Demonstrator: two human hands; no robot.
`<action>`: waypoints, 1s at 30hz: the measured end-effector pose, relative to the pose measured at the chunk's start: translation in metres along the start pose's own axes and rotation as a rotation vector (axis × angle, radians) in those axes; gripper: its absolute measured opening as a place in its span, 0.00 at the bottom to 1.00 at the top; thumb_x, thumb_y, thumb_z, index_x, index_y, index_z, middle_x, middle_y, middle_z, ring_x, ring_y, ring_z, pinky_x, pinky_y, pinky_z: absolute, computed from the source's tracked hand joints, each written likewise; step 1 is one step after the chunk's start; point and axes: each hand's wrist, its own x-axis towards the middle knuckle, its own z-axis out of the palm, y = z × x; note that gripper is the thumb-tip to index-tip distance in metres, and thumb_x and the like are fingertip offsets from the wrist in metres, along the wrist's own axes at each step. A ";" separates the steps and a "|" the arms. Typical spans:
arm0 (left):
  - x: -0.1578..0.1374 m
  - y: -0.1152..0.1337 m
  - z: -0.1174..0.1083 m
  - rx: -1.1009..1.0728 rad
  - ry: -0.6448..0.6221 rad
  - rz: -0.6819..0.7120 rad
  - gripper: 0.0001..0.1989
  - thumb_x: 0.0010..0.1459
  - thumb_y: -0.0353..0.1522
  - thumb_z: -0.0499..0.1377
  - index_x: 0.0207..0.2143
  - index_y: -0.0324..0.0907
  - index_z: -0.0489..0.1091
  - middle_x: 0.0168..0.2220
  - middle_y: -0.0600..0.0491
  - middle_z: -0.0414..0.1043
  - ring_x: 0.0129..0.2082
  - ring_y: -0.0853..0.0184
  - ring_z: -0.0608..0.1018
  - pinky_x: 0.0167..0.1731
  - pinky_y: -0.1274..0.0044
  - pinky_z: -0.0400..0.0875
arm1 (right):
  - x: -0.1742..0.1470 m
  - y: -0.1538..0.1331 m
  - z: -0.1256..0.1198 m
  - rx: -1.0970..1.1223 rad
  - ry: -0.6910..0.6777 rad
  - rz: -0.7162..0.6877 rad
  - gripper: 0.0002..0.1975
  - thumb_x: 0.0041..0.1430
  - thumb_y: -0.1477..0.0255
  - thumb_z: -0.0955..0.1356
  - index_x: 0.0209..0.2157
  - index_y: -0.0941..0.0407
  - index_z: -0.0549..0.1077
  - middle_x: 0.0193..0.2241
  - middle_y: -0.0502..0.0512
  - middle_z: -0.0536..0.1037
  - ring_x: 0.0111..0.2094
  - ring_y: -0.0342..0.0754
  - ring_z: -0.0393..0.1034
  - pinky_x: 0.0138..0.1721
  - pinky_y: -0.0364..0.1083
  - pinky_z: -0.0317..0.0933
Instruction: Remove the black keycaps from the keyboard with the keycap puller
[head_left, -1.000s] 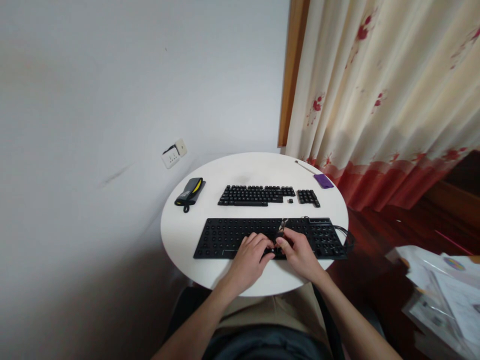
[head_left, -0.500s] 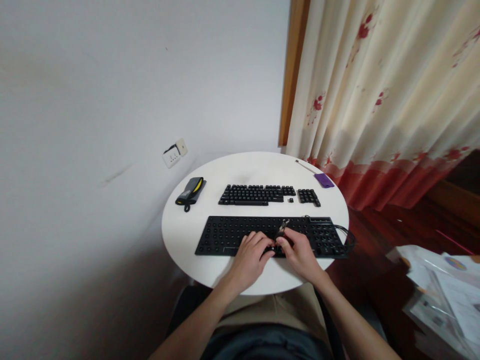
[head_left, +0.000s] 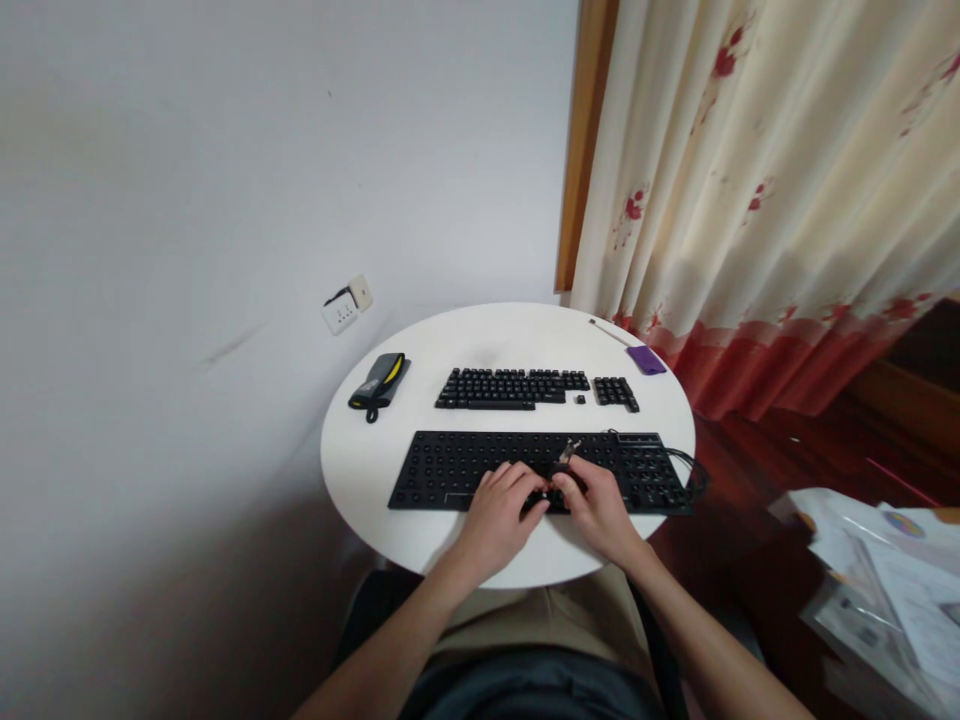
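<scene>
A black keyboard (head_left: 465, 460) with its keycaps off lies across the near half of the round white table (head_left: 427, 540). My right hand (head_left: 600, 505) is closed on a small dark tool with a metallic forked end (head_left: 570, 452), which points up and away over the keyboard; its lower part is hidden by my fingers. My left hand (head_left: 501, 510) rests at the keyboard's near edge, its thumb and index finger drawn together close to my right fingertips. Whatever sits between those left fingers is too small and covered to make out.
Behind the keyboard, black keycaps (head_left: 502, 388) lie in rows, with a number-pad group (head_left: 615, 392) and one loose keycap (head_left: 580, 399). A grey pouch (head_left: 381, 385) is at left, a purple cloth (head_left: 646, 360) at back right. A coiled cable (head_left: 697, 478) overhangs the right edge.
Both hands and the tool stay nearly in place over the keyboard. The whole view has shifted very slightly.
</scene>
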 end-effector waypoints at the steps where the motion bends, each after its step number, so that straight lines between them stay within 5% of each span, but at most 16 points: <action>1: 0.000 0.000 0.000 -0.001 0.003 -0.002 0.05 0.62 0.31 0.60 0.41 0.44 0.69 0.42 0.54 0.73 0.45 0.61 0.72 0.42 0.69 0.62 | 0.000 0.000 0.000 0.000 0.002 0.006 0.12 0.67 0.69 0.62 0.28 0.55 0.68 0.24 0.50 0.71 0.26 0.45 0.63 0.28 0.42 0.55; 6: 0.004 0.002 0.001 -0.006 0.010 -0.026 0.05 0.60 0.33 0.63 0.39 0.45 0.71 0.41 0.54 0.73 0.43 0.62 0.72 0.42 0.70 0.63 | -0.001 0.002 0.000 0.016 0.006 0.043 0.13 0.67 0.67 0.62 0.27 0.55 0.69 0.22 0.50 0.70 0.23 0.45 0.63 0.25 0.42 0.55; 12: 0.005 0.001 0.000 0.008 0.005 -0.021 0.05 0.64 0.33 0.58 0.35 0.45 0.74 0.37 0.54 0.75 0.40 0.63 0.73 0.40 0.71 0.64 | -0.001 0.004 0.004 0.229 0.179 0.142 0.15 0.69 0.64 0.61 0.30 0.55 0.68 0.19 0.47 0.68 0.19 0.43 0.62 0.22 0.42 0.56; 21: 0.007 0.001 0.002 -0.162 0.077 -0.111 0.06 0.57 0.34 0.65 0.29 0.43 0.72 0.32 0.55 0.74 0.35 0.65 0.74 0.38 0.73 0.65 | 0.000 0.001 0.005 0.132 0.154 0.095 0.13 0.68 0.67 0.61 0.29 0.55 0.68 0.20 0.48 0.69 0.21 0.44 0.63 0.24 0.42 0.57; 30: 0.005 0.001 0.002 -0.249 0.159 -0.135 0.09 0.56 0.32 0.66 0.41 0.43 0.73 0.36 0.54 0.74 0.34 0.66 0.73 0.38 0.72 0.67 | -0.001 -0.003 0.002 0.074 0.089 -0.010 0.10 0.66 0.70 0.63 0.31 0.55 0.71 0.24 0.51 0.72 0.25 0.46 0.66 0.29 0.44 0.59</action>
